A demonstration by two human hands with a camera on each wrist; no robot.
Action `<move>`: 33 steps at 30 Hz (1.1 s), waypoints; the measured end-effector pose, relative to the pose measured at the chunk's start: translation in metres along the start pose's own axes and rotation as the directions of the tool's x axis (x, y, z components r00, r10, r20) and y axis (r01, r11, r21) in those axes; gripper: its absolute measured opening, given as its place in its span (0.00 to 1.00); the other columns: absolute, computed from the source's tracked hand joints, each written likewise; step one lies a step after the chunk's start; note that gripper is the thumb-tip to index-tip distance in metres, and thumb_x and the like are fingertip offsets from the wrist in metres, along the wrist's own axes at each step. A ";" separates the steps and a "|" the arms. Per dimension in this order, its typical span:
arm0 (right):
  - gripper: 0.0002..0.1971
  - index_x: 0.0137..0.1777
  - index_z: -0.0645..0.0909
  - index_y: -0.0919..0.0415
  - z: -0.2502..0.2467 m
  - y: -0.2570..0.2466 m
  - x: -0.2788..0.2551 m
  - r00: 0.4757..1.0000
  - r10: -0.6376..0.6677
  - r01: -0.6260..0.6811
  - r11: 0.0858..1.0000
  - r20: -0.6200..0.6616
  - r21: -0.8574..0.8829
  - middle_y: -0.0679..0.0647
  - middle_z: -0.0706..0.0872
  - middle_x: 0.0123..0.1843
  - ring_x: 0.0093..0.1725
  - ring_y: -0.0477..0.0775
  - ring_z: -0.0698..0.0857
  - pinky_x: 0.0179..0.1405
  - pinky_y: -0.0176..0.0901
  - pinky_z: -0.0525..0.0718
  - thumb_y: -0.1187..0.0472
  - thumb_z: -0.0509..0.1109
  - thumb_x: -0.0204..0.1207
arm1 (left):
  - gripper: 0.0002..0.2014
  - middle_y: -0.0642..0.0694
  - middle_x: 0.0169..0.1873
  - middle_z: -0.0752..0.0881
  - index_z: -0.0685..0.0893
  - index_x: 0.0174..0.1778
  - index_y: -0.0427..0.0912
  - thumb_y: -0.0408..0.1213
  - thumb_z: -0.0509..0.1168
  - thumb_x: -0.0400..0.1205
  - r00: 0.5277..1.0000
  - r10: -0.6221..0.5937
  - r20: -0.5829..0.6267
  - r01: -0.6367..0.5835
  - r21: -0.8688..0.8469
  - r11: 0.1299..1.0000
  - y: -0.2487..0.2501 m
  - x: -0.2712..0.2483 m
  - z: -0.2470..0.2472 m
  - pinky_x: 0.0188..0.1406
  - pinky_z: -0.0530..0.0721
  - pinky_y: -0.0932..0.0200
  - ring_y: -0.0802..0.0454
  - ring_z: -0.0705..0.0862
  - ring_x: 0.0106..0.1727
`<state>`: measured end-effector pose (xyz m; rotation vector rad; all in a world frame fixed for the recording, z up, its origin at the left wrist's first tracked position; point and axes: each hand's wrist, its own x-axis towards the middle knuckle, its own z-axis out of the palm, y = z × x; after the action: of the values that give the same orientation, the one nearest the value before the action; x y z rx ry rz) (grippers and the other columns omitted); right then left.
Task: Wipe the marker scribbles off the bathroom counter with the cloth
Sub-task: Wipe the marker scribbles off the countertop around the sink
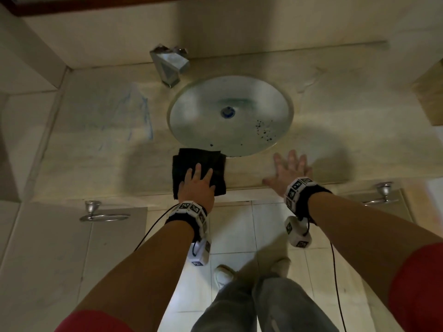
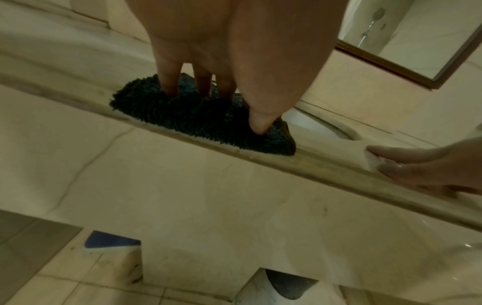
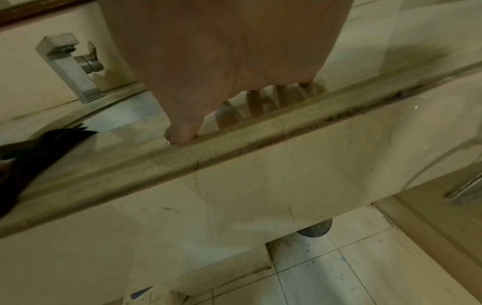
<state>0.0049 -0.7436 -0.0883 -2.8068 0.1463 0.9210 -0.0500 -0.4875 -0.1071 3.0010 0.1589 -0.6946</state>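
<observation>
A dark folded cloth point(image 1: 199, 164) lies on the beige counter point(image 1: 100, 168) at the front rim of the round basin. My left hand point(image 1: 200, 180) lies flat on it, fingers straight and pressing into the pile point(image 2: 198, 115). Blue marker scribbles point(image 1: 141, 116) mark the counter left of the basin, well away from the cloth. My right hand point(image 1: 288, 168) rests spread and flat on the counter right of the cloth, near the front edge, holding nothing; its thumb point(image 3: 182, 132) touches the counter lip.
The round basin point(image 1: 230, 116) with dark specks fills the counter's middle. A square metal tap point(image 1: 169, 65) stands behind it on the left. Towel rings point(image 1: 96, 212) point(image 1: 383, 192) hang below the counter front. A mirror frame point(image 1: 72, 3) runs along the back wall.
</observation>
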 end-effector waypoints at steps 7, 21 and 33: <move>0.51 0.84 0.36 0.37 -0.001 -0.001 0.001 1.000 0.021 -0.021 1.000 0.012 0.004 0.53 0.27 0.85 0.82 0.67 0.27 0.81 0.68 0.35 0.28 0.65 0.70 | 0.30 0.47 0.86 0.43 0.47 0.86 0.55 0.55 0.47 0.88 0.995 -0.099 0.034 0.097 0.037 0.995 -0.046 0.012 -0.001 0.81 0.61 0.43 0.41 0.47 0.85; 0.60 0.83 0.38 0.39 -0.017 -0.013 0.018 0.996 0.062 -0.057 0.995 0.059 -0.083 0.54 0.32 0.86 0.83 0.75 0.39 0.74 0.80 0.60 0.29 0.75 0.61 | 0.29 0.46 0.85 0.43 0.45 0.85 0.57 0.51 0.49 0.88 0.994 -0.100 0.040 0.100 0.008 0.995 -0.030 0.031 -0.018 0.79 0.63 0.38 0.37 0.47 0.85; 0.63 0.83 0.36 0.36 -0.021 -0.012 0.021 0.996 0.058 -0.050 0.993 0.070 -0.105 0.52 0.31 0.86 0.83 0.75 0.38 0.74 0.80 0.59 0.27 0.76 0.57 | 0.28 0.45 0.85 0.47 0.49 0.85 0.54 0.50 0.48 0.89 0.998 0.063 0.017 -0.064 0.077 0.995 0.014 0.033 -0.018 0.77 0.63 0.36 0.37 0.49 0.84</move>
<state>0.0356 -0.7366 -0.0824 -2.8707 0.1698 1.0712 -0.0113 -0.4967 -0.1046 3.0582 0.0364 -0.7332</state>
